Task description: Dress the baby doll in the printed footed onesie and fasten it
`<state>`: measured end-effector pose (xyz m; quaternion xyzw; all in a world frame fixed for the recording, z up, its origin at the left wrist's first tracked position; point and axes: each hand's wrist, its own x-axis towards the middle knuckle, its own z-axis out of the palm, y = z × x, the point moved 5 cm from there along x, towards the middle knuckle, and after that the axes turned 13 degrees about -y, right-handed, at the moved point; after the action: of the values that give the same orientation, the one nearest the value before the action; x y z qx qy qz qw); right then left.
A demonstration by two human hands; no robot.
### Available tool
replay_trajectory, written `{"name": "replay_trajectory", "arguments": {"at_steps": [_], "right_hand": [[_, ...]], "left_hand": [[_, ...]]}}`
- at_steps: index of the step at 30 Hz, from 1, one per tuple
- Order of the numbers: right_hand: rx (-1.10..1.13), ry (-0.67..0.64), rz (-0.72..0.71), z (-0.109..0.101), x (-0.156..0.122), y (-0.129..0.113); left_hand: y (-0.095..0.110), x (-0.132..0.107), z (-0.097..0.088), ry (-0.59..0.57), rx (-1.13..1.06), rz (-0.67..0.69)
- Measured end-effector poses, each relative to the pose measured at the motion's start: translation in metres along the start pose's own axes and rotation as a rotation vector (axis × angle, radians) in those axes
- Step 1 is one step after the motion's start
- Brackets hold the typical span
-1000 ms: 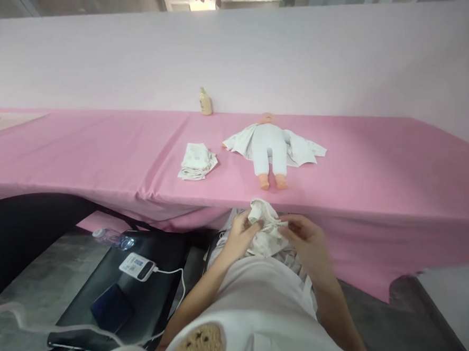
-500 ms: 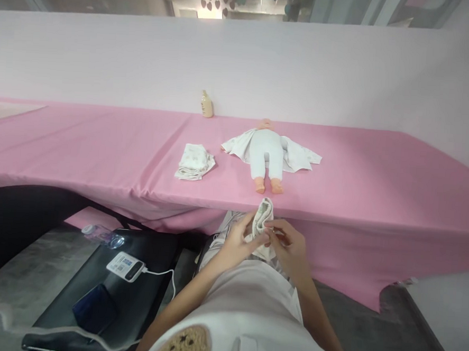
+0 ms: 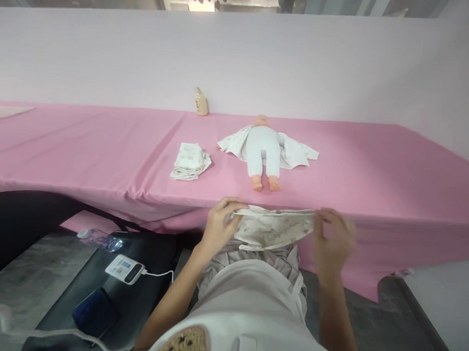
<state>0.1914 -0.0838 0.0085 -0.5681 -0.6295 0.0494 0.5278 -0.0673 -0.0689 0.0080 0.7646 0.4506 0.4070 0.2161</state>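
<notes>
A pale patterned cloth (image 3: 274,230) is stretched sideways above my lap, just before the table edge. My left hand (image 3: 220,222) pinches its left end, fingers closed. At the opposite end my right hand (image 3: 334,237), blurred by motion, grips the cloth's upper right corner. Beyond them a baby doll (image 3: 263,150) in white lies on its back, feet toward me. A white printed jacket (image 3: 295,151) spreads out on both sides of the doll. Left of the doll rests a folded printed cloth stack (image 3: 191,162).
The table wears a pink cover (image 3: 369,178). A cream bottle (image 3: 201,102) stands by the wall. Down left, a black chair (image 3: 148,287) bears a clear plastic bottle (image 3: 99,239), a white device (image 3: 124,269) with a cable and a dark blue object (image 3: 95,311).
My hands have moved apart, the right one farther to the right. The cloth, bunched and folded between them before, is now pulled out wide. The view has shifted slightly.
</notes>
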Motion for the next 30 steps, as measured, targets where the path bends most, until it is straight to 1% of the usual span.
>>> {"name": "replay_trajectory", "arguments": {"at_steps": [1, 2, 3, 4, 5, 6, 7, 9, 11, 12, 14, 15, 16, 17, 18, 19, 20, 21, 22, 23, 24, 26, 28, 29, 30], "right_hand": [[-0.035, -0.082, -0.057, 0.008, -0.001, -0.009], [-0.018, -0.221, -0.105, 0.019, -0.004, -0.019], [0.035, -0.389, -0.131, 0.032, -0.008, -0.028], [0.103, -0.541, -0.139, 0.043, -0.014, -0.037], [0.162, -0.659, -0.13, 0.052, -0.02, -0.045], [0.204, -0.733, -0.112, 0.058, -0.025, -0.051], [0.233, -0.768, -0.089, 0.06, -0.029, -0.055], [0.275, -0.785, -0.058, 0.059, -0.031, -0.058], [0.337, -0.787, -0.026, 0.053, -0.03, -0.054], [0.366, -0.744, 0.003, 0.048, -0.028, -0.05], [0.395, -0.593, 0.078, 0.035, -0.022, -0.04], [0.395, -0.546, 0.105, 0.031, -0.021, -0.037], [0.384, -0.568, 0.111, 0.03, -0.021, -0.036], [0.363, -0.673, 0.089, 0.033, -0.022, -0.039], [0.334, -0.839, 0.051, 0.039, -0.026, -0.044], [0.297, -1.013, 0.014, 0.045, -0.031, -0.049], [0.266, -1.151, -0.013, 0.049, -0.035, -0.053], [0.256, -1.22, -0.03, 0.051, -0.037, -0.056], [0.279, -1.217, -0.038, 0.051, -0.036, -0.059], [0.339, -1.167, -0.037, 0.05, -0.034, -0.06], [0.424, -1.105, -0.023, 0.048, -0.03, -0.06], [0.598, -1.021, 0.057, 0.046, -0.027, -0.055], [0.686, -0.978, 0.204, 0.047, -0.029, -0.045], [0.695, -0.977, 0.25, 0.048, -0.03, -0.042], [0.69, -1.002, 0.257, 0.049, -0.032, -0.043]], "left_hand": [[0.006, 0.001, 0.006, -0.025, -0.001, 0.037], [0.013, 0.001, 0.011, -0.054, -0.01, 0.076], [0.02, 0.001, 0.016, -0.084, -0.028, 0.113], [0.026, 0.0, 0.02, -0.12, -0.055, 0.143], [0.031, -0.001, 0.023, -0.161, -0.087, 0.16], [0.035, -0.002, 0.025, -0.203, -0.124, 0.163], [0.037, -0.003, 0.026, -0.24, -0.165, 0.152], [0.037, -0.005, 0.025, -0.294, -0.245, 0.103], [0.035, -0.009, 0.024, -0.344, -0.27, 0.047], [0.034, -0.011, 0.026, -0.396, -0.246, 0.019], [0.032, -0.016, 0.033, -0.534, -0.161, -0.029], [0.031, -0.018, 0.036, -0.6, -0.146, -0.035], [0.031, -0.02, 0.038, -0.656, -0.174, -0.025], [0.032, -0.021, 0.039, -0.688, -0.249, 0.0], [0.031, -0.021, 0.038, -0.69, -0.358, 0.023], [0.029, -0.02, 0.035, -0.667, -0.475, 0.028], [0.026, -0.019, 0.031, -0.633, -0.578, 0.013], [0.021, -0.019, 0.028, -0.594, -0.653, -0.024], [0.016, -0.019, 0.026, -0.561, -0.7, -0.074], [0.013, -0.019, 0.025, -0.553, -0.726, -0.119], [0.012, -0.021, 0.027, -0.59, -0.731, -0.142], [0.017, -0.025, 0.035, -0.748, -0.677, -0.106], [0.022, -0.03, 0.043, -0.876, -0.578, -0.056], [0.022, -0.031, 0.045, -0.883, -0.559, -0.063], [0.02, -0.031, 0.045, -0.832, -0.58, -0.096]]}}
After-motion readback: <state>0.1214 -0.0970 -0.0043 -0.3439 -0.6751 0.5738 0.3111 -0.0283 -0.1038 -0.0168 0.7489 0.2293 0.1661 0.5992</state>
